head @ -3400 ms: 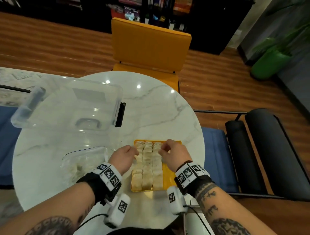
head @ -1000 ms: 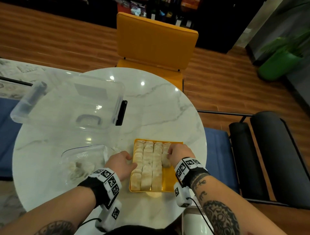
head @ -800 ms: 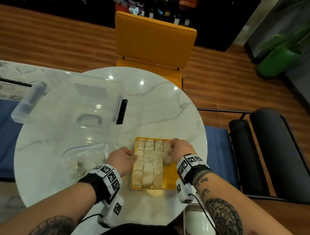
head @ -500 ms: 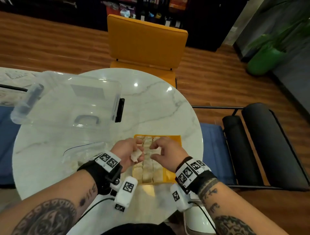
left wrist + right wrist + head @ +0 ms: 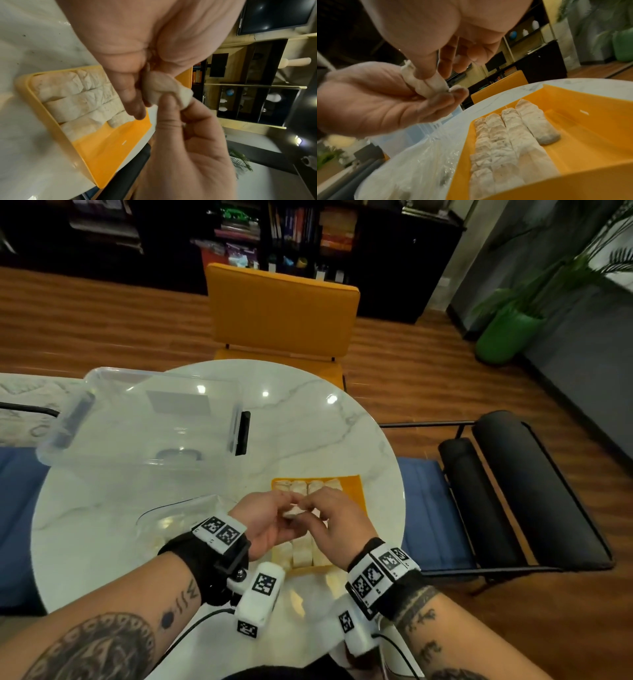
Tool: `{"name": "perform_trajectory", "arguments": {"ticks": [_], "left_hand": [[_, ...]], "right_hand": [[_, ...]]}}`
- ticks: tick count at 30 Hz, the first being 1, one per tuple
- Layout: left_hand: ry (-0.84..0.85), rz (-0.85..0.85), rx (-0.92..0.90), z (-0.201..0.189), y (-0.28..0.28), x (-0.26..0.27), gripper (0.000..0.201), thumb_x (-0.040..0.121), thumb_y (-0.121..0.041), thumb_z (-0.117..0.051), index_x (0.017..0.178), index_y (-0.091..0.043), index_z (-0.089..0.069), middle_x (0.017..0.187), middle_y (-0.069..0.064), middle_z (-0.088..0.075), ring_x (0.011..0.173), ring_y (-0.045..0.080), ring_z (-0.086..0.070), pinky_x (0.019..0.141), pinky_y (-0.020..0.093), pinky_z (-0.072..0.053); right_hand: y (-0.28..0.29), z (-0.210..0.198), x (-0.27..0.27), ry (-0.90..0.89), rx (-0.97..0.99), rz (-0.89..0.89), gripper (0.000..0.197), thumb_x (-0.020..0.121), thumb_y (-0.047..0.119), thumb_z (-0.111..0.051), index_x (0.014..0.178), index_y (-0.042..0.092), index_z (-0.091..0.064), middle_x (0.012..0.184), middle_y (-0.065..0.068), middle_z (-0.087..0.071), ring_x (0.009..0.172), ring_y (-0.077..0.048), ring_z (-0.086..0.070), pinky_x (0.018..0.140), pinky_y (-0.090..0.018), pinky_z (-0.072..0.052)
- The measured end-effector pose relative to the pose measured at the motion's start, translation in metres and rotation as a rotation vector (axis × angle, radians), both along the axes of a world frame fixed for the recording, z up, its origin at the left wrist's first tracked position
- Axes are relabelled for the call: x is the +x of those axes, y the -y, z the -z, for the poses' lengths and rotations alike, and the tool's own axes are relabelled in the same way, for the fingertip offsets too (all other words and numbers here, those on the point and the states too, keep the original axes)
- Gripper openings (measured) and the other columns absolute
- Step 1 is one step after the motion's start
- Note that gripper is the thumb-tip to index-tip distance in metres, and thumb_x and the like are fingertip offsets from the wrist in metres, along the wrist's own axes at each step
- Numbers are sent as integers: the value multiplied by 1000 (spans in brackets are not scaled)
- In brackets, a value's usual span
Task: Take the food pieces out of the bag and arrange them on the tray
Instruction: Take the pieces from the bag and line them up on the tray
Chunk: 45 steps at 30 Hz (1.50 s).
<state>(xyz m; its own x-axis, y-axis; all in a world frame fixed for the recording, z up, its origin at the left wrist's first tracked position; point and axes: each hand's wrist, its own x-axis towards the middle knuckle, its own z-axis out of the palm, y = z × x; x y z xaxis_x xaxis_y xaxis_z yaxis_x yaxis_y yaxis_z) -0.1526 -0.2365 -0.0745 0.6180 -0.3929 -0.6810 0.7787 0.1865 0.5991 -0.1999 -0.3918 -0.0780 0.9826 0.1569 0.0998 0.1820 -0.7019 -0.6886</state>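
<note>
Right wrist shows fourth row short, tray [image 5: 590, 112], hidden overhead

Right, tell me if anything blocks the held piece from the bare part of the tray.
Nothing visible does. The food piece, pinched by the left hand and right hand, is above the tray, whose bare yellow floor beside the short fourth row lies open.

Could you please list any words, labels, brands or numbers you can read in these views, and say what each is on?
No readable words or numbers.
wrist bands: black-and-white square marker codes, not text.
book spines on the shelf: too small and blurred.
forearm tattoo: marks, not legible as text.
yellow tray: no label visible.
</note>
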Motion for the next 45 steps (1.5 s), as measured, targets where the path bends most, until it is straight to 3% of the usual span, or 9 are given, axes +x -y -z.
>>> {"name": "perform_trajectory", "arguments": {"ticks": [3,6,10,15,18,24,29,35,45], "left_hand": [[15,63,12,-4,-7,-4,30,100,-33,-48,110,-10,-65,98,12,-70,90,30,-68,84,42,-55],[193,195,118,-3,-9,-9,20,92,-17,-64,112,-15,-65,101,8,-74,92,23,-67,75,35,-55],[559,292,398,4,-2,-12,10,89,-2,-67,94,-10,-65,88,13,-73,67,8,-68,62,26,-57],[644,310,550,19,0,-7,11,84,-10,-73,86,-21,-69,84,1,-73,73,18,-70,72,39,-62],[751,333,849,31,-7,-1,22,88,-26,-69,110,-24,-67,104,-11,-68,91,10,-63,83,24,-49],[600,479,1062,56,-17,8,68,87,-34,-69,144,-14,-39,138,6,-54,125,22,-54,97,31,-44],[591,530,1042,61,-17,13,56,90,-23,-63,141,-19,-41,130,4,-62,115,23,-60,93,30,-50],[591,521,1037,58,-17,16,52,91,-18,-60,140,-19,-43,124,2,-64,112,21,-61,89,26,-48],[593,504,1055,61,-17,15,50,90,-19,-62,138,-23,-46,124,0,-65,111,19,-62,91,28,-49]], "right_hand": [[6,-10,2,-160,77,140,19,93,27,-63,79,37,-55,75,16,-57,69,-1,-53,65,-12,-40],[12,-13,2,-213,104,202,26,93,27,-65,76,40,-51,71,14,-57,66,1,-53,64,-11,-39],[15,-13,-2,-271,117,208,14,85,42,-72,92,44,-60,84,14,-63,74,-7,-60,72,-27,-53],[24,-16,8,-278,-54,129,7,89,32,-69,96,31,-72,81,14,-65,79,-9,-63,78,-29,-54],[44,-24,30,-266,-130,209,7,92,26,-66,98,26,-69,83,10,-64,82,-13,-63,75,-27,-52],[64,-16,64,-419,-433,120,17,91,18,-56,100,26,-68,98,-2,-68,88,-22,-64,74,-29,-52],[54,19,72,-670,-688,-120,12,89,17,-62,96,26,-64,105,-1,-65,95,-23,-63,80,-34,-55],[53,40,81,-677,-722,-34,15,90,16,-63,102,26,-65,93,3,-61,82,-20,-59,76,-31,-51],[51,49,88,-697,-698,12,26,90,12,-58,109,28,-65,104,3,-71,93,-20,-65,88,-35,-55]]}}
